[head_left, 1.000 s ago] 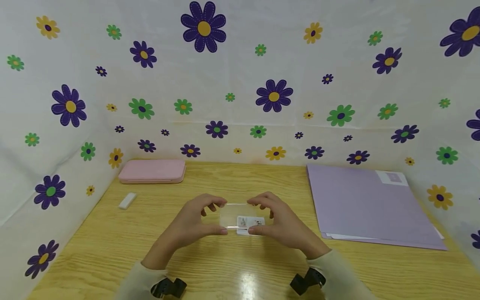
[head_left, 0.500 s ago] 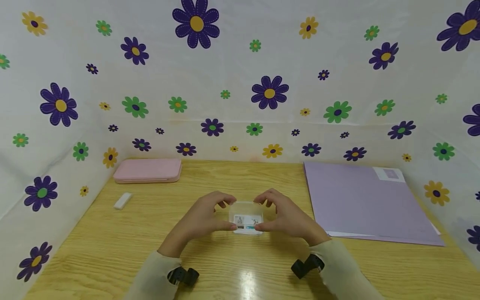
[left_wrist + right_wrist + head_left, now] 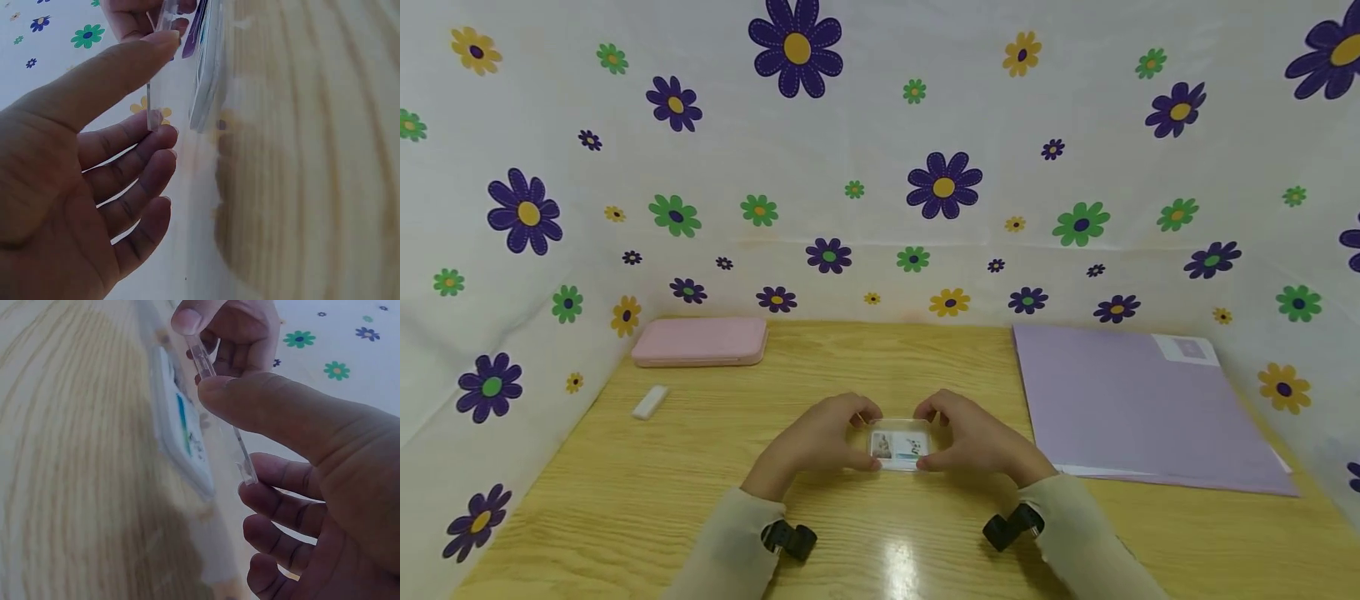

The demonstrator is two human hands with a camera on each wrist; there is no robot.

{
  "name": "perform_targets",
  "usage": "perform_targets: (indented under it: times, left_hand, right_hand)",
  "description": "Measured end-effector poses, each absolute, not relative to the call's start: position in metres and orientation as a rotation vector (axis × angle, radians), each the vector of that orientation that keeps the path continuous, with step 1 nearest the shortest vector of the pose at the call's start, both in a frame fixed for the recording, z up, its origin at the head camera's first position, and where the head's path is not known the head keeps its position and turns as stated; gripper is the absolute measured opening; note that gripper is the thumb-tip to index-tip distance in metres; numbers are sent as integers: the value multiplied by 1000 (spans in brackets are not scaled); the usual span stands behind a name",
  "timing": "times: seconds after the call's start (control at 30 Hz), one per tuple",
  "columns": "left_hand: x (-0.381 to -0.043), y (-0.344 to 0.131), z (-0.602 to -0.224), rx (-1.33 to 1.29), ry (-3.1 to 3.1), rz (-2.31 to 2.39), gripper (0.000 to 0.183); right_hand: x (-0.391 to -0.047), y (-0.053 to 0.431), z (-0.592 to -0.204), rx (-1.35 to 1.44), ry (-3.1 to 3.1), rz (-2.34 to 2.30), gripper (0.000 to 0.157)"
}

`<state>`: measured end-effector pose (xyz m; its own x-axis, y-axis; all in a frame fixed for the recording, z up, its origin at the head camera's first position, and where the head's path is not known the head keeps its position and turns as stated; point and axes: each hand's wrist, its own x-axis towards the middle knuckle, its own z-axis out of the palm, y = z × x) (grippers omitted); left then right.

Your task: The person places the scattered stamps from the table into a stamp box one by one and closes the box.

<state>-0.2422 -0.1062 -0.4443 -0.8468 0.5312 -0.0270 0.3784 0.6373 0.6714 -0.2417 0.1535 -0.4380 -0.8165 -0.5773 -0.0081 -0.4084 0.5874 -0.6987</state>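
Note:
Between my two hands is a clear plastic lid (image 3: pixel 245 459), held level at its two ends. My left hand (image 3: pixel 826 435) pinches its left end with thumb and fingertips. The right end is pinched the same way by my right hand (image 3: pixel 976 435). Directly beneath lies a shallow white case (image 3: pixel 901 447) with small printed pictures inside, seen through the lid. Both wrist views show a narrow gap between the lid and the white case (image 3: pixel 207 81), which rests on the wooden table. The fingers partly hide the lid's ends.
A pink case (image 3: pixel 700 342) lies at the back left, and a small white block (image 3: pixel 651 402) sits in front of it. Purple folders (image 3: pixel 1150 408) with white sheets cover the right side. Flower-printed cloth (image 3: pixel 880 125) encloses the wooden table (image 3: pixel 655 500).
Both hands have lowered the clear lid toward the white case. The lid has also shifted right, so it now lines up over the case. My head view has moved slightly.

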Motion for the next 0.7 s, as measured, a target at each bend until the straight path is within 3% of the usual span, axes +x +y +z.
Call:
perform_targets:
  times: [0.7]
  left_hand:
    - [-244, -99, -446, 789, 2653, 832, 55]
  right_hand:
    - [-242, 154, -448, -825, 2584, -959, 51]
